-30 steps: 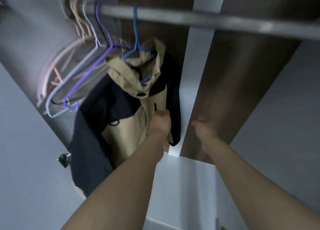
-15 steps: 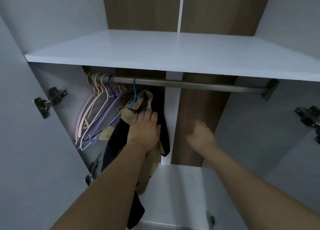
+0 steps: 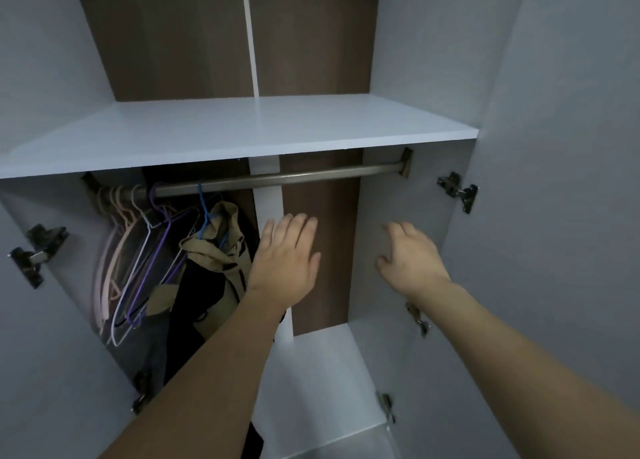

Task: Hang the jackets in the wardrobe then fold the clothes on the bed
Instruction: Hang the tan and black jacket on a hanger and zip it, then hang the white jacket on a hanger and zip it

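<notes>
Head view: tan-and-black hooded jacket [image 3: 211, 271] hangs on a blue wire hanger [image 3: 202, 209] at 9 o'clock of the left hand [image 3: 285, 258] — lower half hidden by the forearm. Both left and right hand [image 3: 410, 256] spread, holding nothing.

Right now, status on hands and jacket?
Left hand open, right hand open. Jacket on blue hanger, on rail. Nothing blocking.

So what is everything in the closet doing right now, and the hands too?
Tan and black jacket: hanging on the blue hanger, nobody holding it.
Blue hanger: hooked on the rail.
Empty hangers: bunched at the rail's left end.
Rail: bare to the right.
Left hand: open, holding nothing.
Right hand: open, holding nothing.
Wardrobe doors: open.
</notes>
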Tool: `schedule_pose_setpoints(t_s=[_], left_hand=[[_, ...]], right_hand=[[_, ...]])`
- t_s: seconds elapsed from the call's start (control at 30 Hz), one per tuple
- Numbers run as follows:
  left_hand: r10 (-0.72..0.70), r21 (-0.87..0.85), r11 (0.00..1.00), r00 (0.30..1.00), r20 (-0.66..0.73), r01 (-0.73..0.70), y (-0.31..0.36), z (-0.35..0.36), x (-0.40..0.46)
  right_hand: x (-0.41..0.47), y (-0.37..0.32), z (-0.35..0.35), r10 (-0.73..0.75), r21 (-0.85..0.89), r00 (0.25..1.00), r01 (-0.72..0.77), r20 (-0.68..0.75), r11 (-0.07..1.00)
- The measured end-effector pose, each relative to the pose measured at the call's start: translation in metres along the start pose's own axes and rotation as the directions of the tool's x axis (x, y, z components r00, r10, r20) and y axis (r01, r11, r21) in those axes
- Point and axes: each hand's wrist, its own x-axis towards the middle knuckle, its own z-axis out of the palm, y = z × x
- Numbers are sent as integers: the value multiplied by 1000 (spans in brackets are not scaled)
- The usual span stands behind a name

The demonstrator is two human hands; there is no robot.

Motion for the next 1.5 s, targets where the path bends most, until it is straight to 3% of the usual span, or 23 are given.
schedule_pose_setpoints(t_s=[0.13,0.3,0.5,0.6,0.73,0.9,1.17,1.27,1.33,1.4,1.43,1.5], left_hand=[[148,-117,978,968,-200,-174,57,-16,4],[206,-185,935,887,-413,-303,145,-44,9],[218,-280,851,784,-581,-444,277,-76,-3],[261,-331,762,732,-630,-556,361,-90,-20],[327,-410,625,700,-635,-664,470,-109,-48],[413,-484,480,675,-611,-732,595,-128,-77],[610,-553,256,577,-544,-793,763,-134,-112],[700,-622,206,558,-445,-755,830,-128,-111],[788,-727,185,542,-293,-661,879,-122,-109],[871,-796,154,460,-171,-586,931,-115,-106],[900,-796,135,410,-150,-590,956,-112,-106],[938,-778,91,317,-144,-622,1005,-109,-107]], right_hand=[[-44,29,-37,-12,108,964,42,-265,993],[-111,76,-87,-34,37,824,66,-565,997],[-224,158,-151,-111,-104,632,48,-767,993],[-291,206,-177,-76,-125,586,-44,-807,991],[-381,267,-209,19,-123,589,-201,-808,972],[-484,330,-238,174,-79,541,-412,-823,908],[-602,426,-262,379,30,374,-677,-846,735],[-633,473,-267,484,138,279,-737,-829,662],[-655,510,-267,685,346,155,-771,-712,535],[-680,547,-268,890,528,-3,-807,-455,267],[-693,563,-268,936,552,-73,-822,-345,139],[-716,590,-270,951,538,-161,-843,-262,5]])
